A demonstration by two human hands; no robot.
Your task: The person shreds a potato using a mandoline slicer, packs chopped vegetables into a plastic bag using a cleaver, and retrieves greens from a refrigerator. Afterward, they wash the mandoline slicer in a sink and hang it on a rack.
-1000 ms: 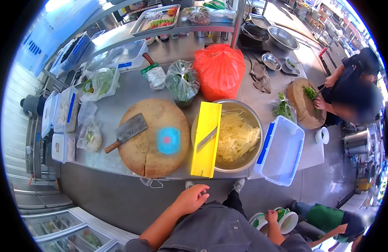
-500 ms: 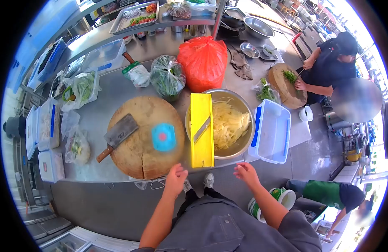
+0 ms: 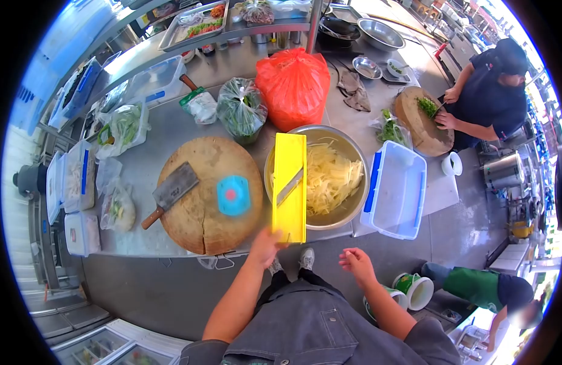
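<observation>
Yellow slicer (image 3: pixel 288 155) lies across the left side of the metal bowl (image 3: pixel 341 213) on the desk (image 3: pixel 129 243), near end past the rim. Your left hand (image 3: pixel 266 246) is at that end, can't tell if its grip has closed. Right hand (image 3: pixel 356 264) empty, grip loosely open. Handle the frame by its edges, fingers clear of the blade (image 3: pixel 290 186), bowl steady, pale shreds (image 3: pixel 330 182) inside
</observation>
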